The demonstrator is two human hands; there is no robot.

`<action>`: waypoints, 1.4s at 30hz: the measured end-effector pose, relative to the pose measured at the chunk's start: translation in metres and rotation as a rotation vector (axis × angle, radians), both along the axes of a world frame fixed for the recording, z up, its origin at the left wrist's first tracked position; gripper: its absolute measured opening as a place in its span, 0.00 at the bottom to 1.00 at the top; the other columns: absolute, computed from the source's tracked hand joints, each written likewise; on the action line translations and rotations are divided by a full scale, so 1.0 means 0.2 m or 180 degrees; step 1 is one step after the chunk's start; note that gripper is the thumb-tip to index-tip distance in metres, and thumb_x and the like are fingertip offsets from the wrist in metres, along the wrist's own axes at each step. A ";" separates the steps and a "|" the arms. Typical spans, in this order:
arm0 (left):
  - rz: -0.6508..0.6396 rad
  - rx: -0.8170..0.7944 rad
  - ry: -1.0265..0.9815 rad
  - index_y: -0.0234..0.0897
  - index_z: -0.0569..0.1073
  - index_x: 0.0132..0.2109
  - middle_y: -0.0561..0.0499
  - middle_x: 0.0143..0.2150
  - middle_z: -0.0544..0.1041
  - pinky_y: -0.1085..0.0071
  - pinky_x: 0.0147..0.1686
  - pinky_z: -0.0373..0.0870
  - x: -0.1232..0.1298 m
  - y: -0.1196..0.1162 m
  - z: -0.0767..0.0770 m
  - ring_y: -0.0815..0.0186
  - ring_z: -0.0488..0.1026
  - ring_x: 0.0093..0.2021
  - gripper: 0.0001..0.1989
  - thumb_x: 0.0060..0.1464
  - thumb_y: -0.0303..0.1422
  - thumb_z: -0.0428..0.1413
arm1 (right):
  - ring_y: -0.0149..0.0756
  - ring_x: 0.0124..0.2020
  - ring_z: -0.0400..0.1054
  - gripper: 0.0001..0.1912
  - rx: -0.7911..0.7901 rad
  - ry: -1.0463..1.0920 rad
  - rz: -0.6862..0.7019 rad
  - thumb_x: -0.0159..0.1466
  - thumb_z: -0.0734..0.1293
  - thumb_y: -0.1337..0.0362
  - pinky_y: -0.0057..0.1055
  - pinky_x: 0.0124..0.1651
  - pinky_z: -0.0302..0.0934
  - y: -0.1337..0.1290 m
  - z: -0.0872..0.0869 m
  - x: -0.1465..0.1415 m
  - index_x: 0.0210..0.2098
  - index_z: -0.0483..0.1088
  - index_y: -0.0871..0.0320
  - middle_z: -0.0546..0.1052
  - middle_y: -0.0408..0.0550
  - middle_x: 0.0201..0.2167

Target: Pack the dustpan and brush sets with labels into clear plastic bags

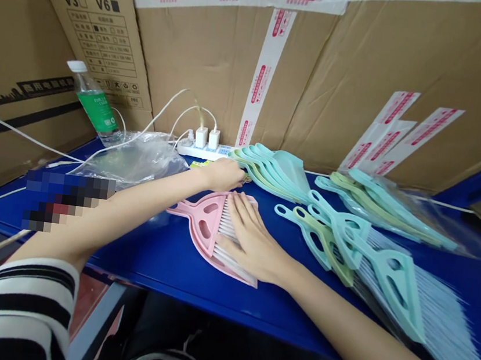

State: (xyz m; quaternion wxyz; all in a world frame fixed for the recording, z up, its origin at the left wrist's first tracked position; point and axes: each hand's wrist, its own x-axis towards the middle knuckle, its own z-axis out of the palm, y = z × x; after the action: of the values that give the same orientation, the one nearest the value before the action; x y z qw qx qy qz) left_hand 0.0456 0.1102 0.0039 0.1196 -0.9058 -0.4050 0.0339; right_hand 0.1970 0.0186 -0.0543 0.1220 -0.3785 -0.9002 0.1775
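In the head view a pink hand brush (209,227) with pale bristles lies in a matching pink dustpan (229,270) on the blue table. My right hand (254,246) rests flat across the bristles, fingers stretched out. Beyond the dustpan, my left hand (227,175) reaches down with its fingers curled together. Something small shows at its fingertips, too hidden to name. A yellow-green item (201,164) lies beside that hand. Just right of it are several nested mint and green dustpans (283,173).
Mint brushes (399,281) and a green brush (336,253) are piled at right, near plastic-wrapped pieces (377,205). A power strip (213,152) with white plugs, clear plastic bags (138,158) and a bottle (96,107) stand at the back. Cardboard boxes (203,53) wall the table; cables cross the left.
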 end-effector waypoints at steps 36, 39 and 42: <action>-0.2020 -0.0297 -0.1549 0.35 0.78 0.43 0.47 0.42 0.82 0.71 0.46 0.73 -0.20 -0.54 -0.09 0.67 0.78 0.44 0.15 0.66 0.27 0.45 | 0.50 0.53 0.66 0.19 0.1590 -0.0109 -0.0223 0.69 0.56 0.62 0.51 0.53 0.63 0.12 0.12 0.15 0.53 0.73 0.58 0.76 0.57 0.51; -0.2107 -0.0403 -0.1504 0.34 0.77 0.45 0.47 0.45 0.82 0.72 0.47 0.73 -0.19 -0.57 -0.12 0.66 0.78 0.46 0.16 0.66 0.27 0.44 | 0.53 0.58 0.62 0.20 0.1574 -0.0393 -0.0113 0.69 0.58 0.59 0.53 0.56 0.61 0.09 0.11 0.14 0.53 0.74 0.61 0.72 0.59 0.58; -0.2149 -0.0435 -0.1501 0.33 0.77 0.47 0.46 0.45 0.82 0.71 0.47 0.74 -0.18 -0.58 -0.13 0.65 0.78 0.46 0.16 0.66 0.26 0.44 | 0.56 0.61 0.60 0.21 0.1493 -0.0515 -0.0153 0.68 0.59 0.57 0.54 0.58 0.60 0.08 0.11 0.13 0.54 0.73 0.62 0.70 0.59 0.60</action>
State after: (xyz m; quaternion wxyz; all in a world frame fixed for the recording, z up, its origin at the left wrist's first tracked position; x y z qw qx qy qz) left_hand 0.0090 -0.0058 -0.0218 -0.0324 -0.9766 -0.0984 -0.1886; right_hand 0.2240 0.0341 -0.0324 0.1383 -0.3741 -0.9143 -0.0702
